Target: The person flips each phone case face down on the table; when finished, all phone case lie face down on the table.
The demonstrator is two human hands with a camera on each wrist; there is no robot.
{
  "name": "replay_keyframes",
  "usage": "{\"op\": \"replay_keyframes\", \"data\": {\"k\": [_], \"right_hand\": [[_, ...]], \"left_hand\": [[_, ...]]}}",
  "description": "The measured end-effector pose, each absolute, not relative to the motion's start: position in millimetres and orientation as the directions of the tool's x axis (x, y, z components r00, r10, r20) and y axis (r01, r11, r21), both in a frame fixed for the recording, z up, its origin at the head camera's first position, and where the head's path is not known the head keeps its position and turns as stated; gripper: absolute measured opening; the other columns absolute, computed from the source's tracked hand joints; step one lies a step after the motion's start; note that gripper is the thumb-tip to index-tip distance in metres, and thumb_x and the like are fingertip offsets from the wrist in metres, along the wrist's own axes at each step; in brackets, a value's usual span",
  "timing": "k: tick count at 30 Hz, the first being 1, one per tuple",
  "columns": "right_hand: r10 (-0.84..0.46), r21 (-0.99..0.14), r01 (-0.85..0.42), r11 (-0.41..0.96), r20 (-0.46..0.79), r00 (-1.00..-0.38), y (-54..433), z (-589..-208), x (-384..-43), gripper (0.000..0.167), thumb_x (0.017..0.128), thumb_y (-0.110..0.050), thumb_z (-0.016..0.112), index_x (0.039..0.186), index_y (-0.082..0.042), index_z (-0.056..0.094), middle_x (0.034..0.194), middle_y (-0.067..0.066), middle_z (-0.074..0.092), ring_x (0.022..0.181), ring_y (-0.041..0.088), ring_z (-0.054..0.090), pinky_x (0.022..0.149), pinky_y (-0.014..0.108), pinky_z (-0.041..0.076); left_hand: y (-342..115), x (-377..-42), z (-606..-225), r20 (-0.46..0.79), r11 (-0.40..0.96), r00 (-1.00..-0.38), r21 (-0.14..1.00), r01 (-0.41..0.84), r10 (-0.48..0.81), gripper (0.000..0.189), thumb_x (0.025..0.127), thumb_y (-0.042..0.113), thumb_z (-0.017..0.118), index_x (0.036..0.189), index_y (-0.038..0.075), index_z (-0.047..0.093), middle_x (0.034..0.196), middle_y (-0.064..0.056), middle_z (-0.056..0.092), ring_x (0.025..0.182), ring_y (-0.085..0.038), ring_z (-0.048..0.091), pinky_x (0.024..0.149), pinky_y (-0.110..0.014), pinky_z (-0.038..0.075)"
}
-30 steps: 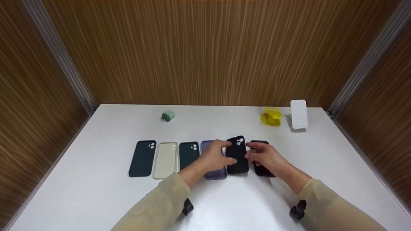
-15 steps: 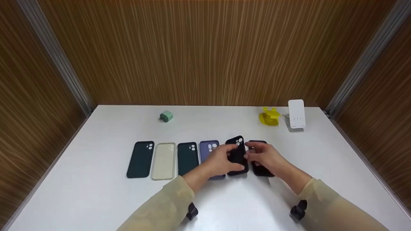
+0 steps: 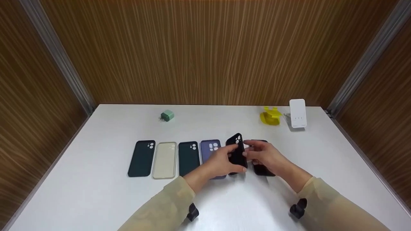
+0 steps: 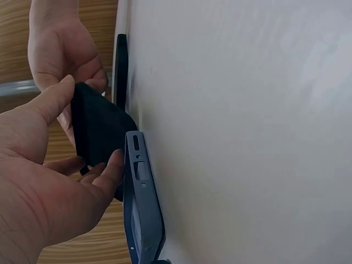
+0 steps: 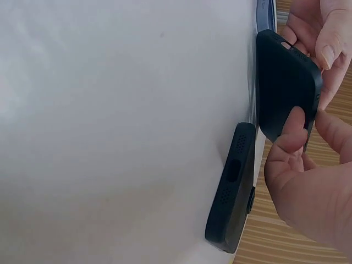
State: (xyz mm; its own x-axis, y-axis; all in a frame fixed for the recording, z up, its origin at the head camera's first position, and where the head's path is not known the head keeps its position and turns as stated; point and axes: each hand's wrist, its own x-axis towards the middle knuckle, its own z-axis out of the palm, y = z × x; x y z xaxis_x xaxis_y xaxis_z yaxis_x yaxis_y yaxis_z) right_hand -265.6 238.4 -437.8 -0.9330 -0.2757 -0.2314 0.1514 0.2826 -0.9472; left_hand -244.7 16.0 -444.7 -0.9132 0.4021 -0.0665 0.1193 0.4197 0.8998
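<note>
A black phone case (image 3: 237, 155) with camera holes stands tilted up on its side between my hands in the head view. My left hand (image 3: 221, 163) holds it from the left, thumb at the near end and fingers near the camera holes. On the right edge, my right hand (image 3: 267, 157) pinches it; the right wrist view shows a fingertip on the case's flat face (image 5: 283, 82). Left of it lies a purple phone case (image 3: 211, 147), partly covered by my left hand. A second black phone case (image 3: 264, 170) lies under my right hand, mostly hidden.
Farther left in the row lie a dark green case (image 3: 141, 158), a cream case (image 3: 165, 160) and another dark green case (image 3: 188, 157). Toward the back of the white table stand a green charger plug (image 3: 167, 115), a yellow stand (image 3: 270, 117) and a white stand (image 3: 298, 113).
The black case has turned up more onto its side, its left edge rising. My left hand has shifted right across it, uncovering more of the purple case. My right hand stays nearly in place.
</note>
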Motion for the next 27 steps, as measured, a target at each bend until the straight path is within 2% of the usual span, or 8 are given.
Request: {"op": "replay_keyframes", "data": {"k": [6, 14, 21, 27], "right_hand": [[-0.31, -0.955, 0.16, 0.248, -0.235, -0.921, 237.7, -439.5, -265.6, 0.06, 0.102, -0.015, 0.072, 0.157, -0.004, 0.049, 0.128, 0.015, 0.07, 0.101, 0.024, 0.064, 0.088, 0.034, 0.054], [-0.375, -0.975, 0.166, 0.148, -0.211, -0.903, 239.4, -442.5, -266.2, 0.062, 0.105, -0.013, 0.068, 0.16, -0.001, 0.043, 0.125, 0.008, 0.072, 0.102, 0.019, 0.072, 0.084, 0.033, 0.054], [-0.359, -0.968, 0.192, 0.162, -0.239, -0.902, 235.2, -440.4, -266.8, 0.062, 0.105, -0.014, 0.069, 0.16, -0.005, 0.045, 0.128, 0.014, 0.069, 0.107, 0.025, 0.072, 0.093, 0.038, 0.057], [-0.345, -0.963, 0.196, 0.185, -0.251, -0.905, 231.8, -440.1, -267.6, 0.063, 0.104, -0.015, 0.071, 0.16, -0.005, 0.045, 0.133, 0.018, 0.067, 0.107, 0.026, 0.071, 0.09, 0.037, 0.058]], "left_hand": [[17.8, -242.3, -445.4, -0.06, 0.397, -0.914, 0.911, 0.115, 0.402, 0.093, 0.083, 0.024, 0.094, 0.16, 0.007, 0.045, 0.148, -0.017, 0.06, 0.133, -0.028, 0.058, 0.113, -0.043, 0.045], [19.0, -241.9, -446.6, -0.067, 0.298, -0.92, 0.953, 0.055, 0.385, 0.094, 0.082, 0.019, 0.094, 0.161, 0.007, 0.045, 0.152, -0.01, 0.057, 0.135, -0.025, 0.056, 0.111, -0.039, 0.047], [21.3, -240.1, -444.1, -0.074, 0.17, -0.924, 0.985, -0.01, 0.375, 0.091, 0.081, 0.007, 0.092, 0.16, 0.005, 0.044, 0.148, -0.01, 0.059, 0.133, -0.027, 0.059, 0.104, -0.035, 0.052], [22.0, -238.9, -443.8, -0.073, 0.093, -0.934, 0.995, -0.043, 0.349, 0.089, 0.081, 0.002, 0.089, 0.158, 0.004, 0.046, 0.141, -0.012, 0.063, 0.13, -0.029, 0.061, 0.1, -0.035, 0.055]]}}
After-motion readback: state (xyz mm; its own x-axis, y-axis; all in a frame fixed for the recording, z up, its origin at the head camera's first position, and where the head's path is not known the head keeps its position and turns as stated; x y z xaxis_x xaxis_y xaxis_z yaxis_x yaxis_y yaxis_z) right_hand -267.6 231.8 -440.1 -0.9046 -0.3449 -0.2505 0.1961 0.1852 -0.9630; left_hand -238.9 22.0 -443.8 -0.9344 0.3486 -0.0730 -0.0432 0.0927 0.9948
